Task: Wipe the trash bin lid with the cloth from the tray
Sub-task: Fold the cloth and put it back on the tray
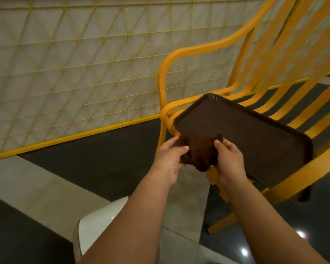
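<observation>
A big yellow chair [255,77] holds a dark brown tray [255,141] on its seat, and at the tray's near edge the left hand [168,159] and right hand [229,161] both pinch a small brown cloth [198,151] between them.

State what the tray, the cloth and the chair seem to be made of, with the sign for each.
Tray: probably plastic, dark brown, ribbed matt surface.
Cloth: soft fabric, brown, crumpled folds.
Chair: likely painted metal or plastic, smooth yellow curved slats.
</observation>
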Available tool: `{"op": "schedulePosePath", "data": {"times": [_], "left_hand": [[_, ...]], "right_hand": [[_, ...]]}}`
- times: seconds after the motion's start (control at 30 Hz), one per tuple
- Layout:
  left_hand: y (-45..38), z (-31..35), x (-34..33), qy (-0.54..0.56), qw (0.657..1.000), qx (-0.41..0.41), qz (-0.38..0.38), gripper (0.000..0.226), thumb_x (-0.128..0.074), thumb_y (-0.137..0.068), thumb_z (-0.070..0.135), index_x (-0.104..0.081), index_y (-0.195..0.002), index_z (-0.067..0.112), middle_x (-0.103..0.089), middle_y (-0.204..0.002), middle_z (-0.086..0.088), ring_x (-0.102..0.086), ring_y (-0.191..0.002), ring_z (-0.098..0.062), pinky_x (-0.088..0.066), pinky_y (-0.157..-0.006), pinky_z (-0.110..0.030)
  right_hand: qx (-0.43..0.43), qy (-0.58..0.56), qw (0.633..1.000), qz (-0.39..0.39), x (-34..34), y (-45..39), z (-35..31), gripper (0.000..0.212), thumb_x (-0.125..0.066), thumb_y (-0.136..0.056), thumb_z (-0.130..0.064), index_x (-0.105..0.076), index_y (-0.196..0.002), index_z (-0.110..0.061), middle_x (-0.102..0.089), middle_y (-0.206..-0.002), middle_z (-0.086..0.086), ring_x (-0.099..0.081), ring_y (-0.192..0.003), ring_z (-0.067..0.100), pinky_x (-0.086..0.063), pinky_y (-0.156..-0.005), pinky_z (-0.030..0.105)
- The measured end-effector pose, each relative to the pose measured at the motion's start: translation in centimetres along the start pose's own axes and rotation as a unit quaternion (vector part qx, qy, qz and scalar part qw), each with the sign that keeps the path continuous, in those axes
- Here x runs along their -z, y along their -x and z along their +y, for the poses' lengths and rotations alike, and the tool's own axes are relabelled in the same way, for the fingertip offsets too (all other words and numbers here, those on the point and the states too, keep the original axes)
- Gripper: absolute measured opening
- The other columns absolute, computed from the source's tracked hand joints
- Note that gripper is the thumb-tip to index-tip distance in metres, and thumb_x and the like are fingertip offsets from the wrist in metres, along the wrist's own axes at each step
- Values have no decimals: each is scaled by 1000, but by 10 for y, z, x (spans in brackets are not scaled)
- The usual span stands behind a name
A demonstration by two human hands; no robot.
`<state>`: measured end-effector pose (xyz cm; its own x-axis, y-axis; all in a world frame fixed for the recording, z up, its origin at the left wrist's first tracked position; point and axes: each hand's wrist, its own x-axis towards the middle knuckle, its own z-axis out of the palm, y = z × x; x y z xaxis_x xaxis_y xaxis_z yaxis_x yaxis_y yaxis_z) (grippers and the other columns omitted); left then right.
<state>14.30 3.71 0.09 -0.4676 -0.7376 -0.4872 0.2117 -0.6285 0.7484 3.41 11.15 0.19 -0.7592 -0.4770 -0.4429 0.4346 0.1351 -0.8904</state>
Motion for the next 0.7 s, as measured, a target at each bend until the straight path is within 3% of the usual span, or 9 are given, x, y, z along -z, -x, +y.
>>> {"op": "schedulePosePath", "data": {"times": [0.1, 0.2, 0.33, 0.4, 0.47, 0.57, 0.63, 0.7], "left_hand": [[-26, 6, -27, -75, 997, -19, -5, 53, -56, -85, -10, -51, -131, 14, -59, -121, -7, -60, -107, -24, -48, -96, -47], [-49, 10, -58, -181, 982, -44, -29, 50, -57, -85, -5, -53, -129, 19, -59, -121, -5, -60, -99, -15, -51, -93, -37], [-74, 7, -87, -347, 933, -95, -27, 49, -62, -87, 10, -50, -132, 25, -53, -131, 0, -52, -117, -16, -43, -97, -29], [-80, 2, -95, -463, 874, -149, -18, 50, -61, -89, 17, -46, -135, 26, -45, -136, 3, -47, -123, -15, -38, -99, -27], [-83, -4, -102, -546, 812, -204, -29, 46, -59, -91, 18, -47, -134, 26, -40, -138, 6, -43, -126, -14, -35, -100, -25], [-91, -14, -109, -640, 725, -243, -74, 39, -57, -91, 22, -53, -129, 27, -43, -137, 8, -39, -129, -14, -30, -112, -33], [-99, -19, -111, -717, 645, -243, -100, 42, -55, -91, 27, -50, -133, 28, -44, -141, 8, -30, -137, -14, -12, -118, -42], [-106, -20, -110, -763, 597, -222, -114, 43, -52, -93, 31, -46, -136, 31, -42, -144, 9, -20, -142, -13, 3, -117, -48]], "right_hand": [[48, 15, 995, 86, 7, -22, -13, 23, -54, -95, -26, -56, -119, -27, -60, -113, -3, -58, -106, 16, -49, -97, 40], [92, 33, 983, 153, 11, -43, -24, 26, -52, -96, -29, -54, -121, -26, -58, -115, -4, -55, -108, 14, -48, -97, 38], [109, 117, 964, 213, 20, -60, -26, 41, -51, -96, -30, -43, -136, -23, -52, -130, -1, -48, -121, 15, -42, -101, 36], [99, 229, 935, 253, 26, -61, -22, 54, -53, -95, -26, -33, -144, -19, -43, -143, 4, -37, -133, 22, -34, -110, 41], [124, 314, 902, 271, 29, -61, -19, 53, -53, -94, -20, -35, -144, -17, -39, -148, 5, -30, -138, 24, -27, -113, 42], [174, 438, 859, 202, 28, -69, -15, 42, -47, -96, -18, -46, -138, -20, -39, -148, 3, -26, -140, 23, -23, -114, 41], [176, 511, 827, 155, 29, -76, -12, 40, -42, -98, -21, -50, -137, -22, -41, -149, 2, -24, -142, 24, -19, -115, 41], [144, 550, 814, 123, 29, -83, -13, 40, -38, -99, -25, -49, -138, -25, -40, -150, 0, -22, -142, 24, -15, -117, 41]]}}
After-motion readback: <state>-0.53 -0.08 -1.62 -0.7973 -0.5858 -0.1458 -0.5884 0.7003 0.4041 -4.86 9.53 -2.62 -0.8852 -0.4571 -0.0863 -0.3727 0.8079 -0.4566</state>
